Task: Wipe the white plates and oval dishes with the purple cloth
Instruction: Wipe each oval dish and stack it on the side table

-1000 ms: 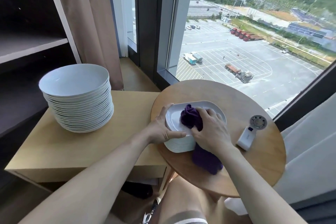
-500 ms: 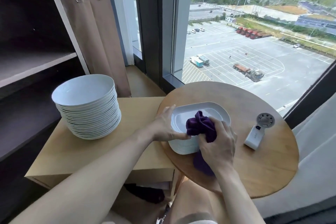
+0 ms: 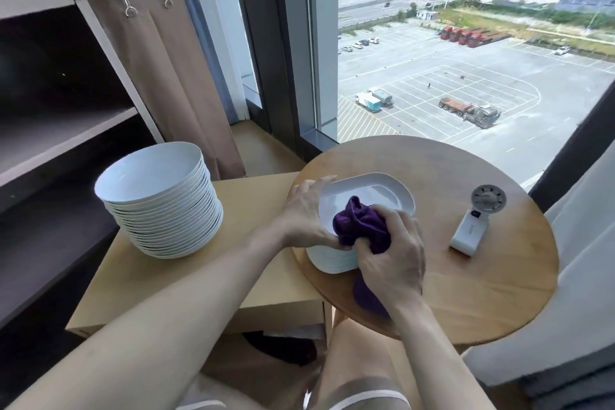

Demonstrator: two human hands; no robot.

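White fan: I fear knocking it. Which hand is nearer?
Right. The right hand grips the cloth, left of the fan; the left hand holds the dish rim farther left.

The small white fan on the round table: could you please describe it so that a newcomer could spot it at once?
Find the round wooden table by the window. On it, right of the stack of oval dishes and the purple cloth, lies the white fan, touching neither. Unlike the dishes, it has a flat white handle and a round grey grille head.
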